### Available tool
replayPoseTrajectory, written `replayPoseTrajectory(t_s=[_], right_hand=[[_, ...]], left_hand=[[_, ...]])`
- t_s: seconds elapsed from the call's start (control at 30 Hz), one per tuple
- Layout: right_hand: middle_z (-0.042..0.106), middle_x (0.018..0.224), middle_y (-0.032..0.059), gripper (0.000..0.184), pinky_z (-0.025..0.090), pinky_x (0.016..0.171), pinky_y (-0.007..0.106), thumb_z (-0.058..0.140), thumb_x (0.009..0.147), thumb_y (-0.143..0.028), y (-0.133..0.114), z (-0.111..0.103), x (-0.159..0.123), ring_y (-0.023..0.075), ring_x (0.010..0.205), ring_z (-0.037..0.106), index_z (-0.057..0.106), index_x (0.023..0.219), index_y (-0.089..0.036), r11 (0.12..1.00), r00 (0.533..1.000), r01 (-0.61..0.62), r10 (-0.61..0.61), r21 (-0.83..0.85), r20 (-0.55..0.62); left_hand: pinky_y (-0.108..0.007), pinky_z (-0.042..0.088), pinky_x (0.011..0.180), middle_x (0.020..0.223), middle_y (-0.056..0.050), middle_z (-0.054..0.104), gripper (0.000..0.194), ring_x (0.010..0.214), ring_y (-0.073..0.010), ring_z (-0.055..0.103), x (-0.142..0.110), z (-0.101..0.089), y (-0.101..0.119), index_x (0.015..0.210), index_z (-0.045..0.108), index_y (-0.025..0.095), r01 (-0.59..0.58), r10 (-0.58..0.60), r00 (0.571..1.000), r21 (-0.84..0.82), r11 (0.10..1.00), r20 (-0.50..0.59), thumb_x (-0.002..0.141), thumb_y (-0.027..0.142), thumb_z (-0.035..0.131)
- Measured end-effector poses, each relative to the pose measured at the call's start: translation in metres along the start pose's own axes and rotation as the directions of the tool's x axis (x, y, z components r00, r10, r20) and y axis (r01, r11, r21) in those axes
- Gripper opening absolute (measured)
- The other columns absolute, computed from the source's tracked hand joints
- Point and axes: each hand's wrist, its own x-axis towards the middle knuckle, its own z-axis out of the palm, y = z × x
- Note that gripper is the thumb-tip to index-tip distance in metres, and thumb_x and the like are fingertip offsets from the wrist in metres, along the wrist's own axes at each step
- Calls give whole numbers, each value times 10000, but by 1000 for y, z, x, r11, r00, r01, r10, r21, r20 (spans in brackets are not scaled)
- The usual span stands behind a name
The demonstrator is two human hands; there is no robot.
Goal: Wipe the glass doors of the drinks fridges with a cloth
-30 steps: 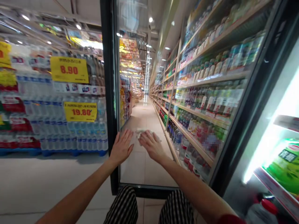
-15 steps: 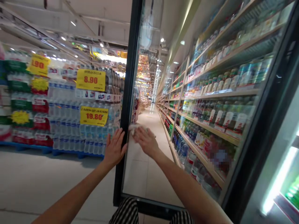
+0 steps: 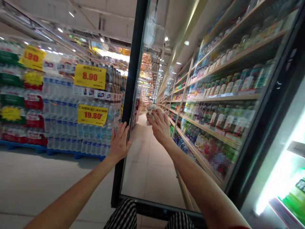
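A glass door (image 3: 140,178) in a black frame (image 3: 134,63) stands swung open before me. My left hand (image 3: 119,140) rests on the frame's left edge, its fingers stretched out and lying against it. Under my right hand (image 3: 160,125) is a crumpled whitish cloth (image 3: 150,114), pressed to the pane with the fingers bent over it. Part of the cloth is covered by the fingers. Through and on the glass appear shelves of bottles (image 3: 221,117); I cannot fully tell reflection from what lies behind.
Stacked packs of bottled water (image 3: 59,108) stand on blue pallets (image 3: 64,153) at the left, with yellow price signs (image 3: 90,77). At the right, a lit cooler interior (image 3: 274,181) holds green bottles (image 3: 295,194). My striped-clad knees (image 3: 124,216) are close to the door's bottom rail (image 3: 162,208).
My right hand has moved the cloth up and to the right across the glass, away from the frame. My left hand stays at the frame edge, slightly higher in view.
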Motion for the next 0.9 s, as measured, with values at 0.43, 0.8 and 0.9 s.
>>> replayPoseTrajectory(t_s=[0.43, 0.8, 0.9], right_hand=[[444, 1366, 60, 406, 188, 1101, 472, 461, 826, -149, 75, -45, -38, 237, 1379, 176, 529, 1212, -256, 993, 997, 8, -18, -121, -78], [459, 1352, 58, 386, 219, 1095, 461, 472, 830, -172, 107, -61, -42, 229, 1379, 179, 541, 1196, -272, 984, 993, 27, -46, -174, -109], [489, 1331, 21, 396, 188, 1115, 438, 503, 815, -168, 104, -58, -37, 202, 1367, 222, 541, 1185, -305, 949, 960, 281, -279, -141, 36]], left_hand=[[-477, 148, 1110, 1438, -145, 302, 593, 1371, -237, 181, 56, 35, 52, 1404, 210, 146, -192, 194, 980, -43, 980, 38, 873, 305, 420], [-466, 120, 1120, 1425, -132, 330, 491, 1361, -229, 221, 89, 46, 79, 1333, 361, 123, -267, 269, 962, -43, 963, 52, 886, 323, 394], [-462, 117, 1121, 1428, -122, 327, 502, 1367, -222, 200, 102, 49, 83, 1350, 334, 136, -291, 292, 956, -38, 956, 34, 889, 328, 386]])
